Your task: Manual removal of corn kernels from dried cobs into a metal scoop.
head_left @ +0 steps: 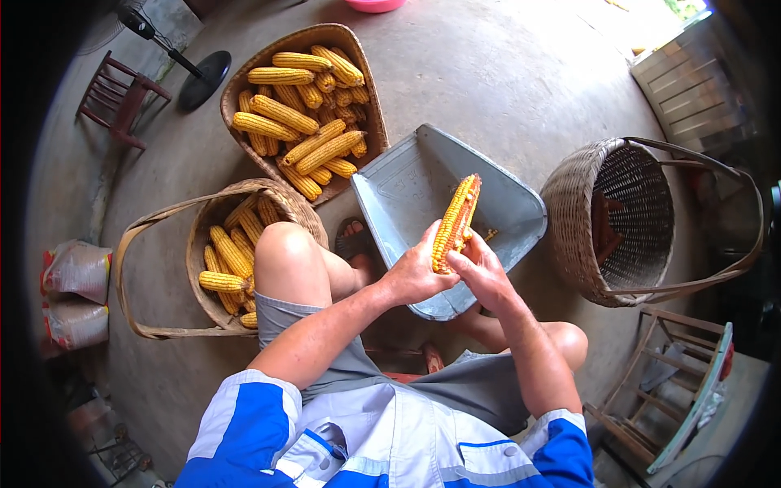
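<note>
Evidently the grip is a two-handed one: the left hand is wrapped about the lower end of a cob, and the right hand closes on it from the other side, its thumb pressed near that same end. Some of the fingertips are hidden behind the cob. It leans, its top end pointing up and slightly right, yellow rows on its left face and a bare reddish strip down its right.

Directly beneath the grip sits the scoop, grey-blue and wide-mouthed, with a few kernels in it just right of the hands. Beyond the grip and to the left, a flat basket is heaped with whole cobs. Nearer on the left, beside the bent left knee, a round basket with a tall handle holds more of them. Right of the grip, past the scoop, a deep basket tips its mouth rightward, a reddish-brown thing inside. A chair frame lies lower right of the hands; well apart, far upper left, stand a fan and a small chair.
</note>
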The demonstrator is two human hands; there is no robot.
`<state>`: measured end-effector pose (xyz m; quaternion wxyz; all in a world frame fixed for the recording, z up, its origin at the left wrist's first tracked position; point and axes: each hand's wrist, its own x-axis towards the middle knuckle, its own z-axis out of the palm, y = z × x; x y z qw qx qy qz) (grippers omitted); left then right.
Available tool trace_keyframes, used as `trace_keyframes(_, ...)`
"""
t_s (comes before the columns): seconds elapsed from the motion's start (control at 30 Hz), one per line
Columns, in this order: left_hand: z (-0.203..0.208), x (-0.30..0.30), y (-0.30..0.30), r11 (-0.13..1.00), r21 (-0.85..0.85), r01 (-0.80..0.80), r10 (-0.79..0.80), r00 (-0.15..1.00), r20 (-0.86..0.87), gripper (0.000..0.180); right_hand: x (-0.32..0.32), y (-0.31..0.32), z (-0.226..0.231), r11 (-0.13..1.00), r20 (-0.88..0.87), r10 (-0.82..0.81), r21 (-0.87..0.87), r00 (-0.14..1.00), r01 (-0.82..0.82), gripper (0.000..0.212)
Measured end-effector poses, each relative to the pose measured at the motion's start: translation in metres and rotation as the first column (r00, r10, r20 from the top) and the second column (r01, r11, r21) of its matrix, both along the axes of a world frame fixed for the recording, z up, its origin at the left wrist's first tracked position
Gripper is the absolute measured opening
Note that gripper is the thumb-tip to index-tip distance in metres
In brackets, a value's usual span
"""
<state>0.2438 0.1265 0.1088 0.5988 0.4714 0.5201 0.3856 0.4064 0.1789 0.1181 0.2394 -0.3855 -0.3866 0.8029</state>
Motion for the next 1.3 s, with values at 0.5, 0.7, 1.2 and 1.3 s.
trace_keyframes(0.5,0.004,0.005,-0.001,0.999,0.048,-0.005,0.000,0.996,0.092,0.096,-0.005,0.002,-0.005,0.995,0.169,-0.083,0.061,0.982,0.074,0.053)
trace_keyframes(0.7,0.004,-0.002,0.005,0.999,-0.019,0.046,-0.044,0.996,0.074,0.095,-0.006,-0.003,-0.012,0.992,0.147,-0.084,0.107,0.986,0.068,0.058)
trace_keyframes(1.2,0.020,-0.002,0.009,0.995,-0.084,0.048,-0.031,0.981,0.193,0.074,0.000,0.002,-0.003,0.995,0.013,-0.084,0.049,0.996,0.084,0.049)
trace_keyframes(1.3,0.009,0.003,0.004,0.999,-0.054,-0.005,0.018,0.972,0.236,0.078,-0.009,-0.001,-0.004,0.987,0.042,-0.133,0.102,0.990,0.128,0.049)
